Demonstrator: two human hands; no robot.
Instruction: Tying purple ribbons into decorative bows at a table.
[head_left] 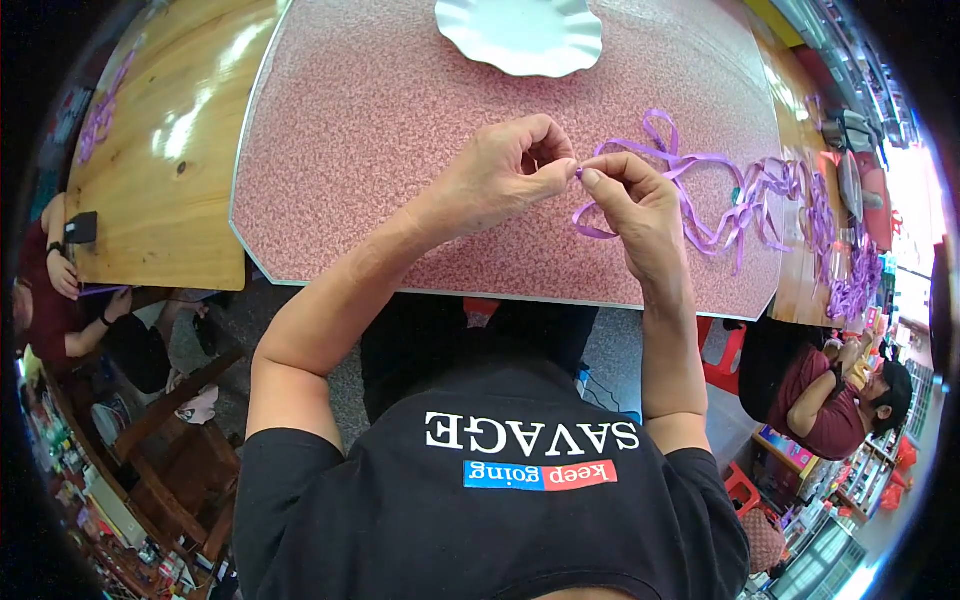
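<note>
The left hand (512, 172) and right hand (640, 200) pinch a narrow, flat purple ribbon (708, 158), its loops straggling rightward past the right hand across the pink speckled tabletop (350, 150).

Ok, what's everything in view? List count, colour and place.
pink table: 1, speckled pink, centre
wooden tables: 2, yellow, left and right
purple ribbon: strands uncountable, purple, pink table's right and both wooden tables
plate: 1, white, pink table's far edge
black object: 1, black, left wooden table
co-workers: 2, maroon tops, far left and right
stools: at least 2, red, lower right
black T-shirt: 1, black, bottom centre
left hand: 1, bare, centre, pinching ribbon
right hand: 1, bare, beside it, pinching ribbon
</note>
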